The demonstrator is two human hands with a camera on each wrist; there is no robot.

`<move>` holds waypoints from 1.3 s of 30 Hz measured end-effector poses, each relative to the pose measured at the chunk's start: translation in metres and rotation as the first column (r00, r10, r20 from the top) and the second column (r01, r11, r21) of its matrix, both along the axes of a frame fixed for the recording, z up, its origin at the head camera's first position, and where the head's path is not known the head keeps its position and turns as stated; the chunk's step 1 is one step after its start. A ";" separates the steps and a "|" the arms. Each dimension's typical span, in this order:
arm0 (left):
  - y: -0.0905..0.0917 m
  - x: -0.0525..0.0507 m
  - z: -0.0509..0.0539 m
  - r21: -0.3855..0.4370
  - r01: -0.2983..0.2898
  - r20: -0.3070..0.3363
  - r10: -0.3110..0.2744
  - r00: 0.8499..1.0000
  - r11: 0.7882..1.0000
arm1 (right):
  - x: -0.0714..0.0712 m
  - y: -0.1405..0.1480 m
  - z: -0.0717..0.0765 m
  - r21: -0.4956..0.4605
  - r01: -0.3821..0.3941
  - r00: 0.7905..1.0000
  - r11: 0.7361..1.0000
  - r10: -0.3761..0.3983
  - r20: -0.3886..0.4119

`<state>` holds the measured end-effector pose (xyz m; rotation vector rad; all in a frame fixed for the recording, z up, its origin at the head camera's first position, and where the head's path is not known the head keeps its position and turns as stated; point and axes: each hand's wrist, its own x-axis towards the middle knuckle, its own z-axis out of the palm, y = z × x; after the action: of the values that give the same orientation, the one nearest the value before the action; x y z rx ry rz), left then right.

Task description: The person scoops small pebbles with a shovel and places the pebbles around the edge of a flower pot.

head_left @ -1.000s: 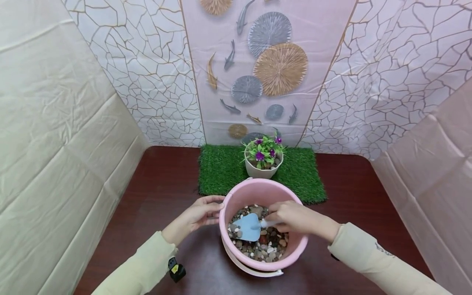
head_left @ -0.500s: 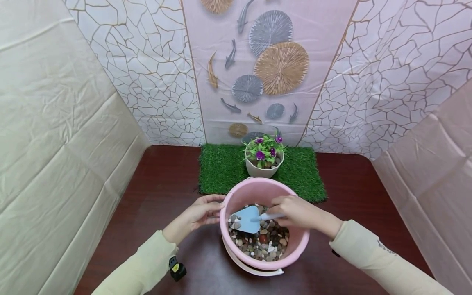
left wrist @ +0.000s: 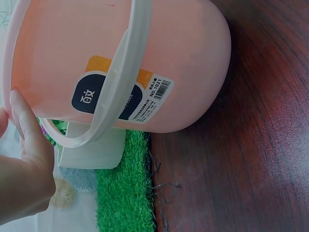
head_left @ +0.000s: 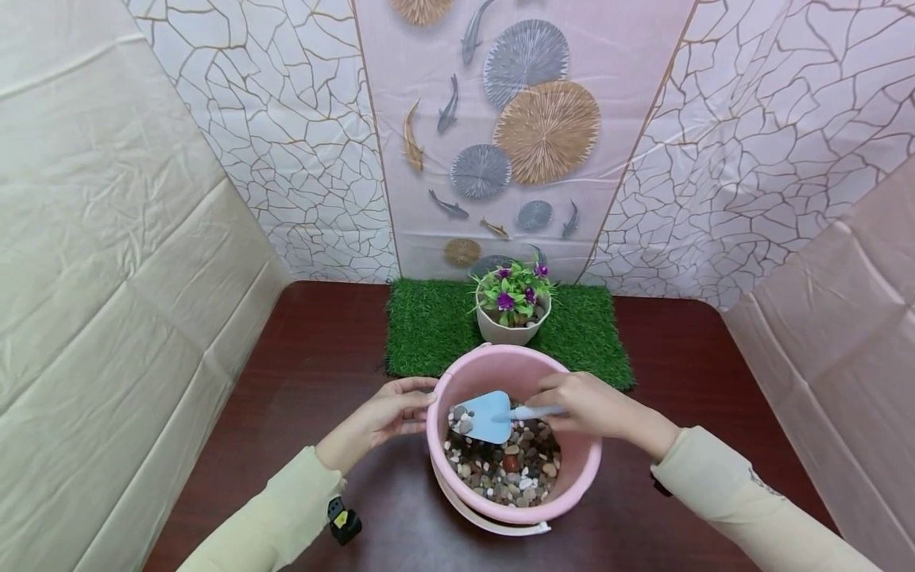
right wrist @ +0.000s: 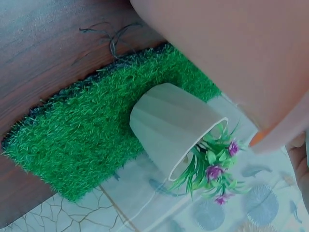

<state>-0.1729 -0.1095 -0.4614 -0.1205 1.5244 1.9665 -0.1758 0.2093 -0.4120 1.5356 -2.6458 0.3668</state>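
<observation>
My right hand (head_left: 589, 405) grips the pale handle of a small light-blue trowel (head_left: 490, 416) inside a pink bucket (head_left: 584, 477). Its blade points left and carries several grey and white pebbles (head_left: 461, 419) at the tip. Below the blade, mixed pebbles (head_left: 507, 477) cover the bucket's bottom. With fingers fairly straight, my left hand (head_left: 382, 413) rests against the bucket's left rim. The left wrist view shows that hand (left wrist: 29, 159) at the rim, beside the white bail handle (left wrist: 120, 72). In the right wrist view the bucket wall (right wrist: 236, 48) hides the trowel.
A white pot (head_left: 503, 332) with green leaves and purple flowers stands just behind the bucket on a green artificial grass mat (head_left: 429, 334). The dark brown wooden table (head_left: 322, 342) is enclosed by fabric-covered walls on the left, right and back.
My right hand has lifted the trowel from among the pebbles, bringing some up on the blade, and drawn it slightly to the right. My left hand stays at the rim.
</observation>
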 end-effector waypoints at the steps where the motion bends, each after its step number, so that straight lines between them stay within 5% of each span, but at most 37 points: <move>1: 0.000 0.000 0.000 0.000 0.001 0.000 -0.001 1.000 1.000 | 0.000 0.002 0.001 -0.008 0.009 1.000 1.000 -0.009 -0.009; 24: 0.001 0.001 0.004 0.020 -0.001 0.002 0.001 1.000 1.000 | -0.011 0.049 0.027 -0.119 0.133 0.985 0.984 -0.145 -0.094; 39: 0.001 0.000 0.001 0.015 0.002 -0.005 -0.002 1.000 1.000 | -0.024 0.082 0.036 -0.159 0.270 0.957 0.950 -0.282 -0.061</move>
<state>-0.1726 -0.1088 -0.4605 -0.1078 1.5115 1.9775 -0.2002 0.2908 -0.3757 1.0938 -2.6493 0.4570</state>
